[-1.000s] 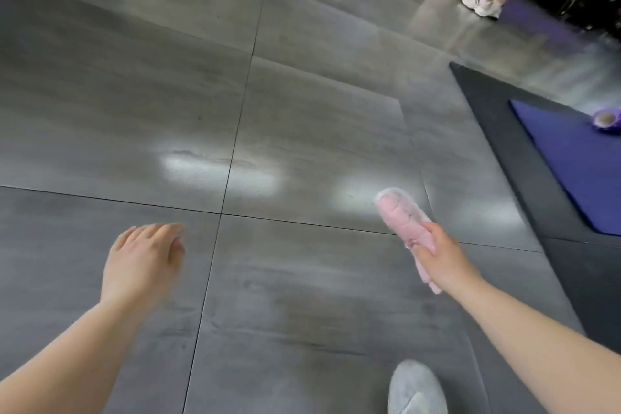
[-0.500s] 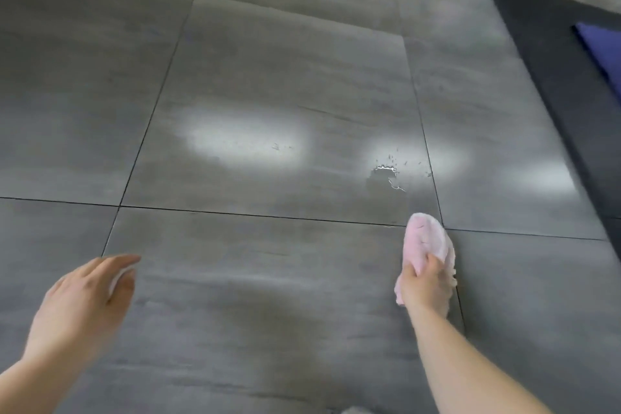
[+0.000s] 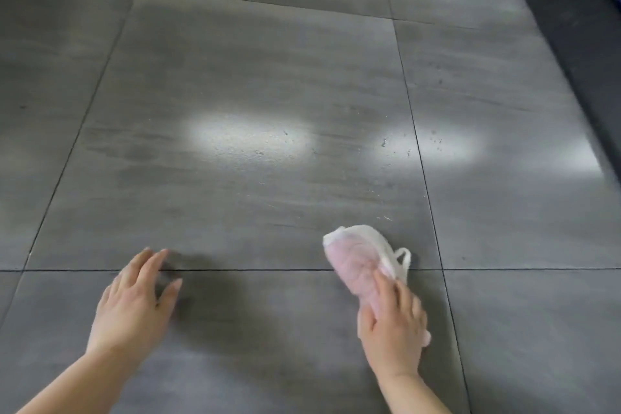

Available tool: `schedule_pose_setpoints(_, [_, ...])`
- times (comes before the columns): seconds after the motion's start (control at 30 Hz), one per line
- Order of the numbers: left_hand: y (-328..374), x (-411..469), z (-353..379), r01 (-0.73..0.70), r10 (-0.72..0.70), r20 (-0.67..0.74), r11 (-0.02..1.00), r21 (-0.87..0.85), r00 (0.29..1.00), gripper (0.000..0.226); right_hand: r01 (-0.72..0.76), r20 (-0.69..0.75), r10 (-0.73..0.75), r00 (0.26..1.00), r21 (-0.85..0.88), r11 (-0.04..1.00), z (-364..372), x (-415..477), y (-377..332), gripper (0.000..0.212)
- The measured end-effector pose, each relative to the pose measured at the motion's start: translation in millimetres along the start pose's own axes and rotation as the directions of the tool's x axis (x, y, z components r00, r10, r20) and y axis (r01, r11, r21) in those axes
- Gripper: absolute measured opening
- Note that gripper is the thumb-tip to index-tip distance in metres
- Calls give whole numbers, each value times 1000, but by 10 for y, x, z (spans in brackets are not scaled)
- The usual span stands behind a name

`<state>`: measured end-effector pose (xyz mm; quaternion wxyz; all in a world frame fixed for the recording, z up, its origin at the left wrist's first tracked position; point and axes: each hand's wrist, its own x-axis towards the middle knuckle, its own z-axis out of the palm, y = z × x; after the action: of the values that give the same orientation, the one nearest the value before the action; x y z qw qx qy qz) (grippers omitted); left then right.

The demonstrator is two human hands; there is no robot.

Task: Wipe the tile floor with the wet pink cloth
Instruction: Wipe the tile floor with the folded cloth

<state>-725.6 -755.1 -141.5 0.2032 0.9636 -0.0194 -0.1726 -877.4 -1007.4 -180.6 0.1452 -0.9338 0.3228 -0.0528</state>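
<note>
Tile floor (image 3: 252, 77): large grey tiles with thin dark grout lines; it fills nearly the whole view.
Pink cloth (image 3: 359, 259): at 5 o'clock from the middle of the view, lying across a grout line. Its far end points towards 11 o'clock, and it has a pale edge and a small loop (image 3: 405, 260) on its right side.
Right hand (image 3: 391, 323): at 5 o'clock, on the near end of the pink cloth. The grip is closed on it, fingers laid over the top and thumb on the left side, and a bit of pink shows past the hand's right edge.
Left hand (image 3: 132, 306): at 7 o'clock, grip slack with the fingers spread and holding nothing. It is low over the floor with a shadow at its right; contact cannot be told.
Droplets (image 3: 384, 143): small specks at 2 o'clock, beside bright patches of reflected light (image 3: 248, 141).
Dark mat (image 3: 578, 27): along the right edge at 2 o'clock, well apart from the cloth.
</note>
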Motion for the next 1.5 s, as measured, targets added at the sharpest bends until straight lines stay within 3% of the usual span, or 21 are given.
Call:
schedule_pose_setpoints(0.07, [-29,55,114,14,-14,-8,1000,12,1000,59,-319,-103,321,941,39,947,-170,245,294,61])
schedule_pose_setpoints(0.13, [-111,66,196,11,-12,19,999,46,1000,67,-629,-122,635,763,90,772,-290,502,426,60])
schedule_pose_setpoints(0.17, [-154,77,220,10,-13,40,997,74,999,71,-710,-114,718,686,110,696,-289,634,407,54])
schedule_pose_setpoints(0.23, [-226,92,257,28,-39,83,991,133,996,75,-747,-93,752,652,92,659,-232,893,145,50])
schedule_pose_setpoints(0.33, [-228,156,294,29,-47,105,985,173,993,75,-566,-3,567,824,26,824,37,1254,-601,54])
schedule_pose_setpoints(0.4, [-245,141,297,-5,-13,105,984,176,994,79,-234,132,235,963,-22,972,299,1268,-1288,58])
schedule_pose_setpoints(0.43, [-265,131,311,-24,8,99,987,161,995,88,-51,212,50,976,-2,999,411,1198,-1640,59])
schedule_pose_setpoints(0.53, [-338,134,286,-20,5,109,990,136,994,112,373,394,-393,831,131,919,661,890,-2427,56])
schedule_pose_setpoints(0.63, [-416,172,305,-68,35,158,975,211,987,99,608,293,-633,716,182,773,686,1037,-2247,50])
schedule_pose_setpoints(0.7, [-460,184,309,-109,48,276,971,212,960,80,544,170,-550,818,85,835,597,1313,-1751,58])
schedule_pose_setpoints(0.8, [-512,179,329,-157,102,290,973,172,951,76,125,129,-121,984,-22,992,292,1540,-859,85])
schedule_pose_setpoints(0.9, [-577,189,358,-183,131,274,967,175,953,75,-354,-9,354,935,31,935,-52,1433,-381,82])
schedule_pose_setpoints(0.97, [-625,189,375,-193,129,298,961,196,946,76,-512,-49,513,857,31,858,34,1259,-512,71])
schedule_pose_setpoints(1.03, [-573,182,346,-155,103,250,968,200,963,86,-475,-23,474,880,-5,880,236,983,-848,67])
schedule_pose_setpoints(1.13, [-466,155,321,-52,43,62,986,156,997,110,4,-19,-5,1000,-53,999,473,388,-1235,63])
schedule_pose_setpoints(1.23, [-422,155,292,-73,63,59,980,183,996,84,356,66,-350,934,-126,926,348,10,-882,54])
schedule_pose_setpoints(1.3, [-407,138,218,-76,53,120,977,197,991,80,197,50,-191,980,-166,966,90,-173,-351,55])
schedule_pose_setpoints(1.37, [-473,104,140,-127,98,137,968,218,986,88,-237,-27,236,971,-149,960,-218,-351,143,72])
schedule_pose_setpoints(1.43, [-576,94,118,-182,153,144,960,212,978,117,-690,-67,687,723,-22,724,-454,-386,402,86])
schedule_pose_setpoints(1.47, [-599,98,119,-192,162,151,958,215,975,125,-810,-67,811,582,37,585,-501,-354,400,88])
schedule_pose_setpoints(1.5, [-591,104,133,-199,174,131,957,212,976,121,-851,-51,854,517,78,519,-491,-304,324,87])
